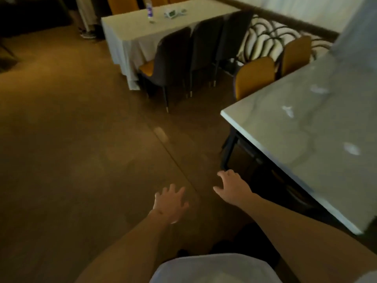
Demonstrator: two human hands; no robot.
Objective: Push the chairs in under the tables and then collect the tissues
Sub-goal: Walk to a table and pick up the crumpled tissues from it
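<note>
My left hand (171,203) and my right hand (234,186) hang over the brown floor, fingers spread, holding nothing. To my right stands a marble-topped table (275,127) with crumpled white tissues on it: one tissue (352,148) near me, another tissue (288,111) in the middle, a third tissue (319,89) farther back. Two yellow-backed chairs (255,78) stand at its far side. Ahead, a table with a white cloth (130,37) has three dark chairs (173,60) tucked along its near side.
On the clothed table are a water bottle (150,9) and a small tissue pack (172,13). A person's legs and shoes (87,33) show at its left end. A patterned bench (263,37) runs along the far wall. Bare floor spreads to the left.
</note>
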